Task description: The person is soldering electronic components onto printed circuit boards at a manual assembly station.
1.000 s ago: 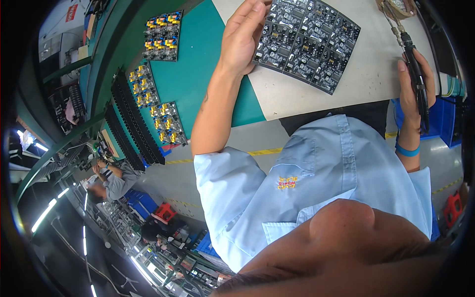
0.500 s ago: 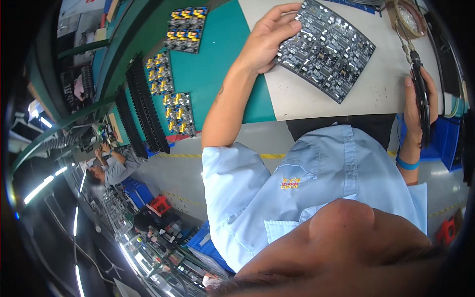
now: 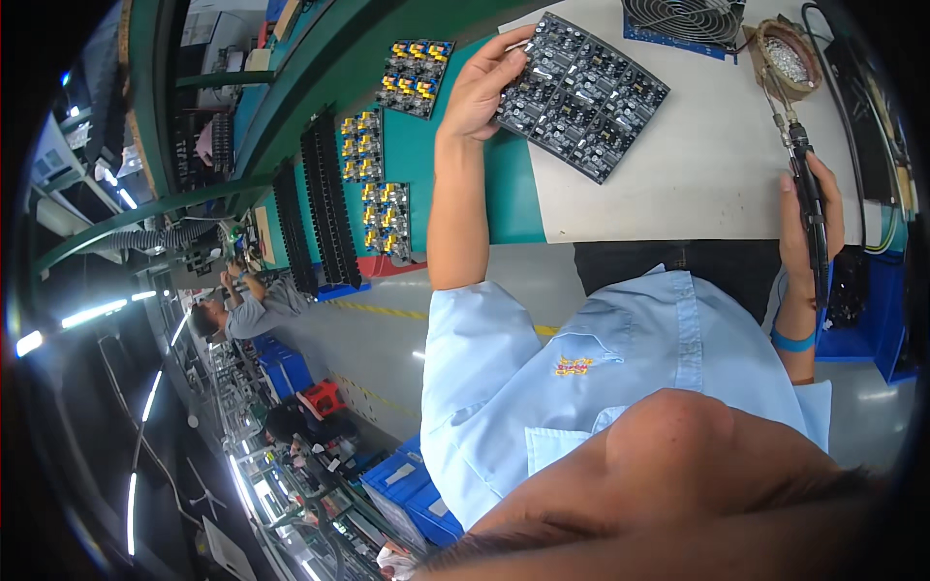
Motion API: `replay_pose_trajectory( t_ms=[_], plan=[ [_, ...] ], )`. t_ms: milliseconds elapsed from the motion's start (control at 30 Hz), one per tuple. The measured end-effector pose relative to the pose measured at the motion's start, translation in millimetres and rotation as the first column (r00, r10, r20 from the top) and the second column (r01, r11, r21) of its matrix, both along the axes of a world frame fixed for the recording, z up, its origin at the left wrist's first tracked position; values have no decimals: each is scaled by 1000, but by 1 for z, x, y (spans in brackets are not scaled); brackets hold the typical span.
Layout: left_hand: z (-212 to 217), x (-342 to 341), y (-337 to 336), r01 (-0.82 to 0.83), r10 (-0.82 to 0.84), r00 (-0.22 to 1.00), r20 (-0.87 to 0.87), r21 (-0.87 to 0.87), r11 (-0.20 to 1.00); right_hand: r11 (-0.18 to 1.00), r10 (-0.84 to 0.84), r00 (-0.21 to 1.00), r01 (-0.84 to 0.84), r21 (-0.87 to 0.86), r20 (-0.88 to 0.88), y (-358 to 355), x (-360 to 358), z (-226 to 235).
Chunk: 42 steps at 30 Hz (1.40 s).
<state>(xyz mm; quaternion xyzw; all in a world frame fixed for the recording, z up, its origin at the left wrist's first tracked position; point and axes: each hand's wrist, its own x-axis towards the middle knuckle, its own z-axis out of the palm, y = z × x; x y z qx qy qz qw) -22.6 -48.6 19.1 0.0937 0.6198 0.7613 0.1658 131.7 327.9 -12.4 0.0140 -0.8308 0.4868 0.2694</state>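
Note:
My left hand (image 3: 477, 95) grips the left edge of a dark circuit board panel (image 3: 586, 102), its thumb on top and its fingers underneath. The panel is tilted over the pale mat (image 3: 678, 184) and is packed with small parts and silvery joints. At the right, my right hand (image 3: 809, 218) is closed around a black soldering iron (image 3: 809, 184) with two thin metal prongs at its far end. The prongs reach to a round brown holder (image 3: 787, 60) filled with silvery-white bits.
Left of my arm, circuit boards with yellow parts (image 3: 417, 77) lie on the green mat (image 3: 441, 198), beside black slotted racks (image 3: 329, 203). A round fan guard (image 3: 683, 21) stands at the back. Blue bins (image 3: 877, 310) sit low at right. Another person (image 3: 247, 305) works far left.
The view has shifted. My left hand has brought the panel a little to the left, still gripping it. The soldering iron stays in my right hand by the round holder.

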Motion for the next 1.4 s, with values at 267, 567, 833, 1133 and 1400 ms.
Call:
replay_pose_trajectory(
  t_ms=[267,567,833,1133,1400],
  plan=[
    [-15,-2,9,30,-32,999,39,53,998,1000,-26,1000,26,11,0,-3,0,-2],
    [4,8,22,63,-95,982,163,194,979,997,-61,997,59,58,47,-5,1,-4],
    [-3,4,23,67,-78,991,109,101,993,997,-47,999,47,67,-1,-5,-1,-5],
    [2,5,26,-32,8,979,201,117,993,995,-69,997,66,74,33,-2,0,-9],
    [-1,5,26,-69,0,954,300,219,973,993,-61,998,58,107,21,-2,-1,-7]
  ],
)
